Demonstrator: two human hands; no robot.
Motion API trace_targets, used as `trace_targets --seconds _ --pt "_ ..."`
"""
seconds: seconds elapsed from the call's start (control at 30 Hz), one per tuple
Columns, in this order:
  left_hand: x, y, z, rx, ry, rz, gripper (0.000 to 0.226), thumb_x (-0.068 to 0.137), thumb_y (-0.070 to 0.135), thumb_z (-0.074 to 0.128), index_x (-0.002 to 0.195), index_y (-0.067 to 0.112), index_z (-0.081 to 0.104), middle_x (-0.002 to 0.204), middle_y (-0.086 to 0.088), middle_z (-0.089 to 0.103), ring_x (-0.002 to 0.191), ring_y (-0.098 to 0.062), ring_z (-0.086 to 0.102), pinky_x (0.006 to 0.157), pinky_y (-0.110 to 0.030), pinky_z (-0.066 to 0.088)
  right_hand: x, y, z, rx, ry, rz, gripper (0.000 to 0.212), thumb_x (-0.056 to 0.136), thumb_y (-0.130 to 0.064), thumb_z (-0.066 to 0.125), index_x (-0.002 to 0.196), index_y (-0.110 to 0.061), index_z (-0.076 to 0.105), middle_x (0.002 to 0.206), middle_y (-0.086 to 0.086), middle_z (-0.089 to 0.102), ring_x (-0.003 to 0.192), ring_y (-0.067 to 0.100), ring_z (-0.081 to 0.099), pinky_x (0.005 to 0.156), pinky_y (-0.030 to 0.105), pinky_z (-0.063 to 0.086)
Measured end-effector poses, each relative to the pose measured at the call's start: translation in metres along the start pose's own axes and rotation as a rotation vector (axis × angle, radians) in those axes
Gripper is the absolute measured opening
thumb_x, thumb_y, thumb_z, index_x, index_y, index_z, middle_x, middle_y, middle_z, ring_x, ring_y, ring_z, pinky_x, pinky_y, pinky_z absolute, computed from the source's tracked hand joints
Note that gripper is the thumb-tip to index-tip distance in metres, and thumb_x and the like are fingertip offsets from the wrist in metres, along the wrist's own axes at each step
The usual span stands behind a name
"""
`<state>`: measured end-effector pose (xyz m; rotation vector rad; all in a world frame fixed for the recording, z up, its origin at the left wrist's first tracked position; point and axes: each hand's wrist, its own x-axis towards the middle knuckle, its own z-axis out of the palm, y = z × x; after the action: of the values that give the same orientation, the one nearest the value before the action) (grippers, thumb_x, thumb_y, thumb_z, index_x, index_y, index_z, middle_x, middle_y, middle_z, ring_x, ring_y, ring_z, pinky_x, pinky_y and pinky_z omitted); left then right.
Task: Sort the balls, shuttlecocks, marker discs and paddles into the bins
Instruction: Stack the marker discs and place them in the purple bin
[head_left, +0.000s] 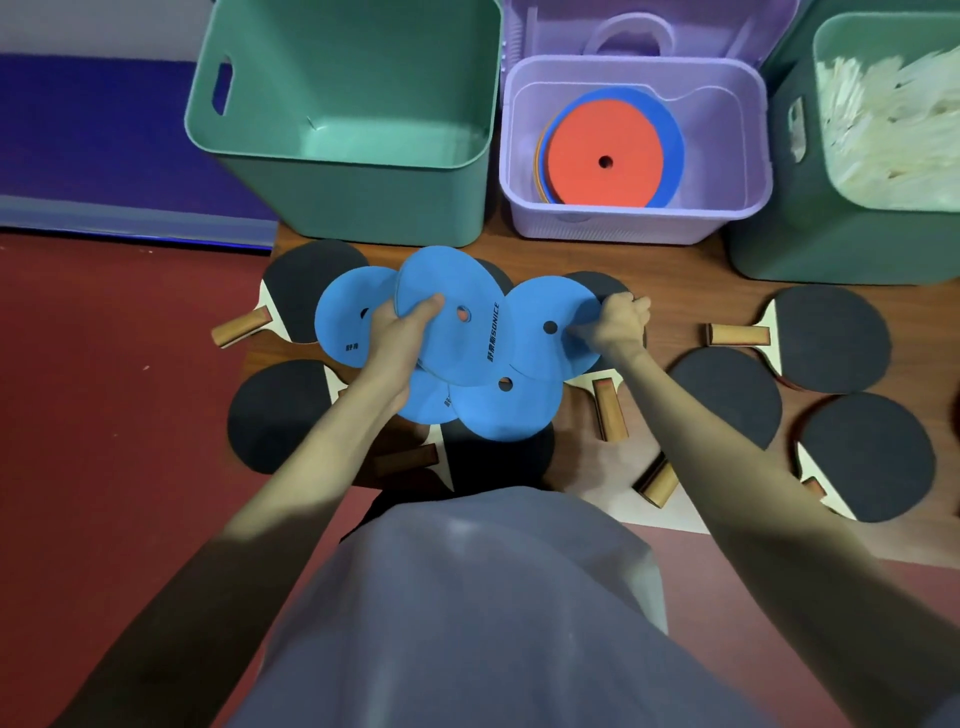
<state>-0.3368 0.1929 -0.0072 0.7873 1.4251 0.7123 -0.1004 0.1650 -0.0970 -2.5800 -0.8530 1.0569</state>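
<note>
Hands gripped flat blue foam marker discs (457, 332): left hand (400, 332) and right hand (615, 325) both just before the lilac plastic bin (639, 223).

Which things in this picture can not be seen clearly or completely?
- Head view: how many blue discs the hands hold; they overlap.
- Discs under the red disc in the purple bin: stacked, count hidden.
- White contents of the right green bin: blurred, cut by the frame edge.
- Paddles under the discs and arms: partly covered.
</note>
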Motion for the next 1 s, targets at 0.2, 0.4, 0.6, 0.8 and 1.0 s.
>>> trace_targets --seconds 0.2,0.4,0.6,0.8,1.0 --pt "0.005 0.005 -0.001 0.053 -0.023 0.021 0.014 0.093 0.022 0.061 0.106 0.019 0.066 0.102 0.001 0.073 0.095 -0.018 0.069 0.072 -0.035 0.057 -0.008 0.004 -0.010 0.004 -0.005 -0.168 0.046 0.087 -0.007 0.061 0.122 0.006 0.033 0.113 0.023 0.058 0.103 0.040 0.058 0.077 0.041 0.046" --pt "0.009 0.008 -0.004 0.108 0.008 0.059 0.016 0.096 0.036 0.055 0.097 0.024 0.066 0.100 0.001 0.073 0.097 -0.017 0.069 0.085 -0.039 0.057 -0.034 0.007 -0.043 0.164 0.189 -0.546 0.024 0.092 -0.005 0.050 0.114 -0.004 0.059 0.103 0.010 0.065 0.088 0.023 0.056 0.071 0.025 0.035" --pt "0.011 0.010 0.001 0.093 -0.011 0.011 0.037 0.091 0.056 0.054 0.098 0.022 0.068 0.104 -0.003 0.073 0.100 -0.021 0.068 0.091 -0.046 0.055 -0.067 -0.012 -0.059 0.799 0.046 -0.571 0.021 0.095 -0.002 0.047 0.112 -0.009 0.057 0.108 0.004 0.063 0.099 0.015 0.061 0.081 0.026 0.051" --pt "0.004 0.018 0.018 0.010 -0.232 -0.089 0.061 0.091 0.071 0.031 0.122 0.029 0.063 0.114 0.007 0.071 0.105 -0.013 0.067 0.085 -0.040 0.056 -0.076 -0.027 -0.029 0.850 -0.203 -0.439 0.016 0.097 -0.003 0.050 0.110 -0.007 0.057 0.095 0.001 0.066 0.075 0.004 0.065 0.061 0.018 0.050" --pt "0.006 0.025 0.032 0.005 -0.196 -0.042 0.026 0.088 0.018 0.067 0.113 0.014 0.066 0.110 -0.005 0.072 0.102 -0.025 0.068 0.086 -0.049 0.056 -0.060 -0.025 -0.029 0.581 -0.051 -0.569 0.019 0.093 -0.015 0.058 0.110 -0.011 0.064 0.103 -0.002 0.068 0.097 0.016 0.063 0.085 0.032 0.052"
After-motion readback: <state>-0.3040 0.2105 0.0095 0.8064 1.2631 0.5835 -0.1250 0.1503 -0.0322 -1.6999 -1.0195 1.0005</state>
